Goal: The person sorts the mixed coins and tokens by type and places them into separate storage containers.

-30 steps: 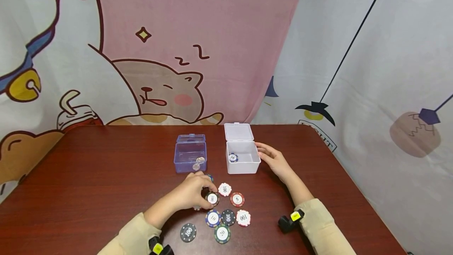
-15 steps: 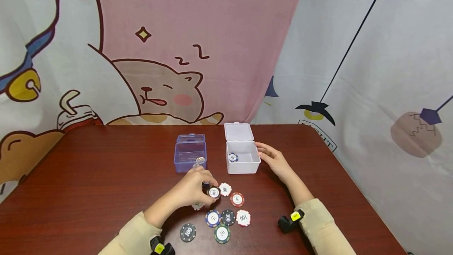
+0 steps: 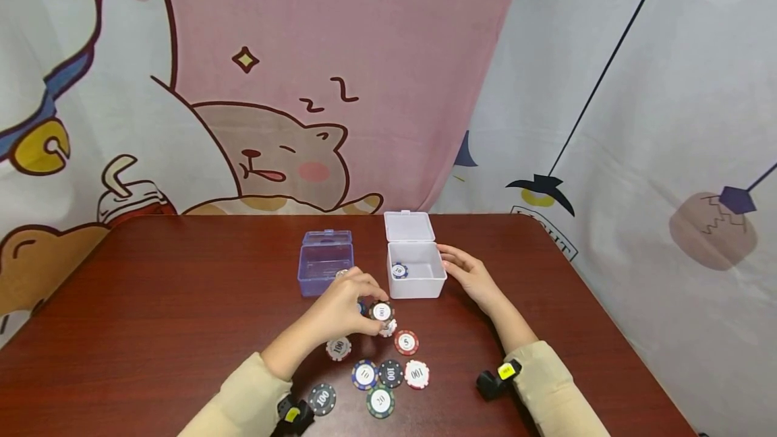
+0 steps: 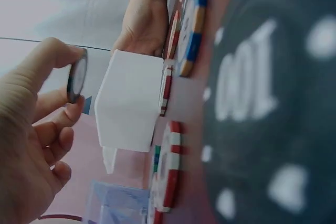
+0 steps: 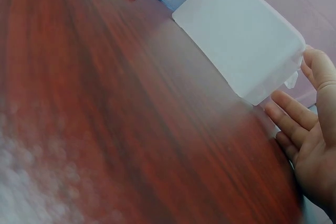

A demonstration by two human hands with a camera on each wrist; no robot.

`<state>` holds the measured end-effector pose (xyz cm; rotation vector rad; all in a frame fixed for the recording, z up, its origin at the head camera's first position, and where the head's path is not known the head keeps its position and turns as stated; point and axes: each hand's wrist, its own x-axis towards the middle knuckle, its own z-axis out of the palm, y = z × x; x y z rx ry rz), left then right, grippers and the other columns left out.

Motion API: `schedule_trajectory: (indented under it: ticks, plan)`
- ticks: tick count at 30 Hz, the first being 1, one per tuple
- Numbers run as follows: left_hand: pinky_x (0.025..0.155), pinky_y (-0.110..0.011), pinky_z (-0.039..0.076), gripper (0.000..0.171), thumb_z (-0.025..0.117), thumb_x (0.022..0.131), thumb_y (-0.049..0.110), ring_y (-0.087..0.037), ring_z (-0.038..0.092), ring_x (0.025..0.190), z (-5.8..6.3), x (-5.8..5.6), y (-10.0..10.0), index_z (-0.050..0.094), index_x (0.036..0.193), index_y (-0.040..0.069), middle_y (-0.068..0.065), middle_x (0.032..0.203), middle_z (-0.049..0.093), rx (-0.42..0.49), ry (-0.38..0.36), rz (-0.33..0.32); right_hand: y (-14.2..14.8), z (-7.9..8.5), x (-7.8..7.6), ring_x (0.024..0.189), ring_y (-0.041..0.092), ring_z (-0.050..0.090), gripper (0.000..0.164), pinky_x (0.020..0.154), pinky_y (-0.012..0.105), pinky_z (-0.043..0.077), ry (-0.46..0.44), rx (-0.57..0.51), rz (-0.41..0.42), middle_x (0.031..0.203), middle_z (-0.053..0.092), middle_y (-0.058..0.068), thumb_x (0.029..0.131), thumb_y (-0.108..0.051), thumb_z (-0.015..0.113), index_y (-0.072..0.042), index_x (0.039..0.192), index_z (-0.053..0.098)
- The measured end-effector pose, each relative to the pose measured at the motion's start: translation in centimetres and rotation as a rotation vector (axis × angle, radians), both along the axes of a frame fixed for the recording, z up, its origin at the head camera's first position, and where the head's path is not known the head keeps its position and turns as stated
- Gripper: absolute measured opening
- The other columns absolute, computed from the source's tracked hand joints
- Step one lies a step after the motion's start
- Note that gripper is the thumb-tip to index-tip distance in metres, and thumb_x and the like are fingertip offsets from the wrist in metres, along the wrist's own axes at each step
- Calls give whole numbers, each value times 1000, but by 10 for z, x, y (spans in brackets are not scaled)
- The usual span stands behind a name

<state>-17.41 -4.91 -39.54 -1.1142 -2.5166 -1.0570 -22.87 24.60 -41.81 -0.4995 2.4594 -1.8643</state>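
Note:
Between thumb and fingertips, my left hand pinches a dark-rimmed poker chip with a white "100" centre. In the left wrist view this held chip is raised and seen nearly edge-on. My right hand touches the right side of a white plastic box, fingers fairly straight. The box's lid stands open at the back, and a blue-rimmed "10" chip lies inside. Seen from the right wrist, the fingers are right at the box's corner.
Left of the white box stands a translucent blue box, lid raised, its silver coins partly hidden by my left hand. Loose chips lie in front, including a red "5", a green "20" and a grey "100".
My left hand has lifted the dark-rimmed chip and carried it up and right toward the white box, uncovering a white "100" chip on the table. The right hand stays at the box.

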Motion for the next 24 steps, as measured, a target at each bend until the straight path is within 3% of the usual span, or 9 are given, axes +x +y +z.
schedule_trajectory:
  ticks: [8,16,24]
  plan:
    - [76,-33,40,36,86,62,25,-7,47,89,11,-9,17,76,95,15,13,89,61,32,42,46,-1,1,0,119,42,49,42,88,24,43,-5,4,-9,127,53,30,96,-4,55,5,136,48]
    - [78,-33,40,35,84,62,23,-10,46,86,22,-26,28,77,95,12,8,89,63,59,51,52,-1,0,-1,118,38,50,42,87,22,43,9,7,-7,126,54,29,96,-5,56,5,136,48]
    - [79,-34,40,33,84,64,24,-13,48,87,18,-44,38,77,95,12,7,88,64,59,59,120,-1,-2,-1,115,30,53,43,88,23,43,4,6,-15,126,56,26,96,-9,57,3,136,49]
